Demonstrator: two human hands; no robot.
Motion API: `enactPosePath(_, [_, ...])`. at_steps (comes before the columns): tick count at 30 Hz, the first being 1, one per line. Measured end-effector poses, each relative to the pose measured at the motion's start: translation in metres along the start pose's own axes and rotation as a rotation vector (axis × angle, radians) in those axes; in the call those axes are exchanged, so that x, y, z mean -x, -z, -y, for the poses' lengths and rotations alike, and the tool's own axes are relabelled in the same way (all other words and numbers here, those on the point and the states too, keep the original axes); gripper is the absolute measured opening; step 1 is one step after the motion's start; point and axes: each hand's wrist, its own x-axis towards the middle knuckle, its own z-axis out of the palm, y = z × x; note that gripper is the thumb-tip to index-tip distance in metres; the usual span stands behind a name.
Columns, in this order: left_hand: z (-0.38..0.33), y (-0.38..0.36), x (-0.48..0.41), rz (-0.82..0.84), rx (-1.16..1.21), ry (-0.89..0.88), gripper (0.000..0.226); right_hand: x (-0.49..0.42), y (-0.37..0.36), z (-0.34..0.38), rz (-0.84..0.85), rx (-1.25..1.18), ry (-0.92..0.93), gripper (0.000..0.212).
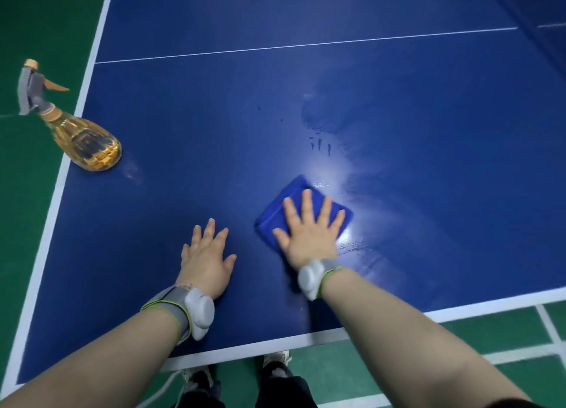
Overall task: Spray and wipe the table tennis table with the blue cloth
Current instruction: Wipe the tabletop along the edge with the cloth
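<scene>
Through the head camera I look down on the near left corner of a dark blue table tennis table (398, 85) with white border lines. My right hand (309, 233) lies flat with its fingers straight and spread. It presses a folded blue cloth (275, 214) onto the surface near the front edge without gripping it. My left hand (208, 257) rests palm down on bare table just beside the cloth, fingers straight and apart, holding nothing. Beyond the cloth, a wet smear (330, 119) and a few drops shine under a bright reflection. As I judge it, the main risk is the cloth. Held only by palm pressure, it could slip out or bunch on a fast stroke and leave streaks. It nearly matches the table's colour, so a missed fold would be hard for me to spot. The second risk is the spray bottle (85, 144), which stands just inside the left border line. A wide sweep leftward, or a jolt to the table, could knock it onto the green floor (30, 24). It is the only container here: a clear, rounded bottle holding amber liquid, topped by a grey trigger head. It looks well filled, but blur hides the exact level.
</scene>
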Motion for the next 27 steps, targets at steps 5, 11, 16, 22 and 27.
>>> enactPosePath(5, [-0.006,0.007,-0.010,0.014,-0.045,-0.003,0.056,0.011,-0.006,0.023,0.026,0.066,0.220,0.075])
enactPosePath(11, [-0.014,0.017,-0.016,0.081,-0.165,0.012,0.053,0.001,0.006,-0.052,-0.027,0.016,-0.027,0.073])
enactPosePath(16, [-0.018,0.024,-0.021,0.092,-0.276,0.007,0.052,0.015,0.013,-0.169,-0.078,-0.094,-0.442,0.070])
enactPosePath(22, [-0.021,0.032,-0.023,0.150,-0.353,0.012,0.056,0.023,0.012,-0.190,-0.089,-0.233,-0.724,0.071])
enactPosePath(27, [-0.024,0.037,-0.028,0.219,-0.343,0.035,0.057,0.016,0.008,-0.128,-0.094,-0.204,-0.646,0.074])
